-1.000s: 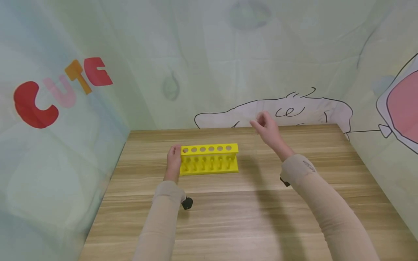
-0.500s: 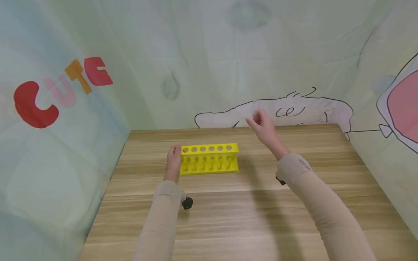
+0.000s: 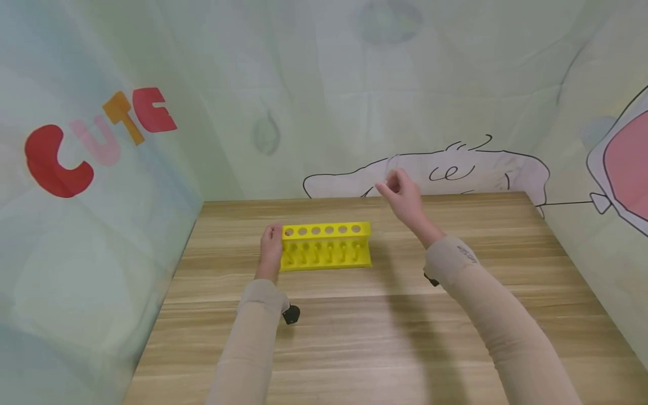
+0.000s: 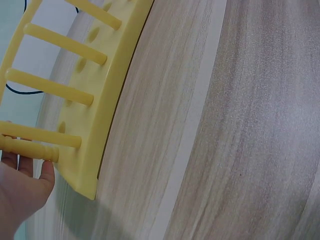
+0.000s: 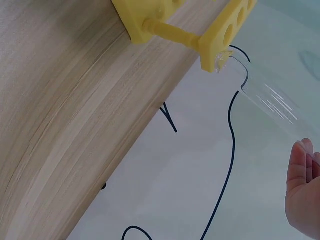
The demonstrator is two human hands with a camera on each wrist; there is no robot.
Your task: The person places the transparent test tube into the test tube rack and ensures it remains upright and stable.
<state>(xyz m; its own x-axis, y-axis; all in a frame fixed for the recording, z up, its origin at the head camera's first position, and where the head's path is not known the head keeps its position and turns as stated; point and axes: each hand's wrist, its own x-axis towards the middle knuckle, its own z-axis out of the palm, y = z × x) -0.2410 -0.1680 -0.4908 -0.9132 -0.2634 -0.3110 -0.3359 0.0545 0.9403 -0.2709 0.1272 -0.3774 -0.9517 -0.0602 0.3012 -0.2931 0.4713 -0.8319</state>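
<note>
Wood-grain table [image 3: 334,349] with a creased pale green backdrop [image 3: 314,101] behind it and along both sides, multicoloured "CUTE" lettering [image 3: 110,143] at left, black-outlined white cartoon shape [image 3: 486,180] low at back, pink balloon drawing [image 3: 630,154] at right, faint drop shape [image 3: 266,133].

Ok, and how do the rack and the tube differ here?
Colour: the rack is solid yellow, while the tube is see-through.
Shape: the rack is a long frame with six holes along its top; the tube is a slim cylinder.
Support: the rack stands on the table; the tube is held above it.
Shared: both are held, rack by the left grip, tube by the right grip.
</note>
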